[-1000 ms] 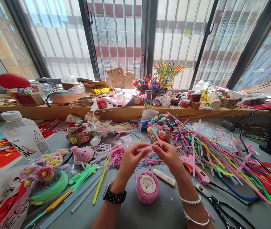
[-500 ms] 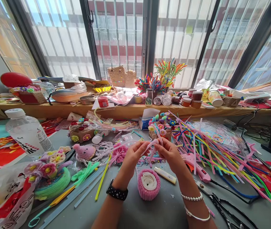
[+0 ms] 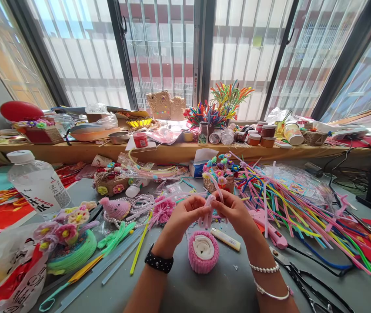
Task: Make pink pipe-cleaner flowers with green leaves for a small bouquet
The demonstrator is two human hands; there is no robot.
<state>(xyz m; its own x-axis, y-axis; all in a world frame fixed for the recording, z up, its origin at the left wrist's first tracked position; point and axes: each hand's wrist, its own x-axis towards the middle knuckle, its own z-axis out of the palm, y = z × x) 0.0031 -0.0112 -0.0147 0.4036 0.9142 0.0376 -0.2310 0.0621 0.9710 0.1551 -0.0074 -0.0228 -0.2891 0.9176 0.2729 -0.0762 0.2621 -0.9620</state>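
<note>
One looped pale-pink pipe cleaner (image 3: 207, 214) is clamped in the fingers of the left hand (image 3: 185, 215) and right hand (image 3: 233, 212). Below stands a round pink pot (image 3: 204, 264).

Printed marks are borne by the bottle (image 3: 40, 184), bag (image 3: 18, 274), jar (image 3: 140, 140) and window frame (image 3: 201, 65), but none can be read.

The left hand (image 3: 185, 216) has a broad black strap (image 3: 159, 260) speckled with white dots round its wrist (image 3: 168, 243), while the right hand (image 3: 231, 208) wears a string of round silvery beads (image 3: 264, 270) and, farther up the bare forearm (image 3: 266, 281), a slim, shiny silvery bangle (image 3: 274, 298)
</note>
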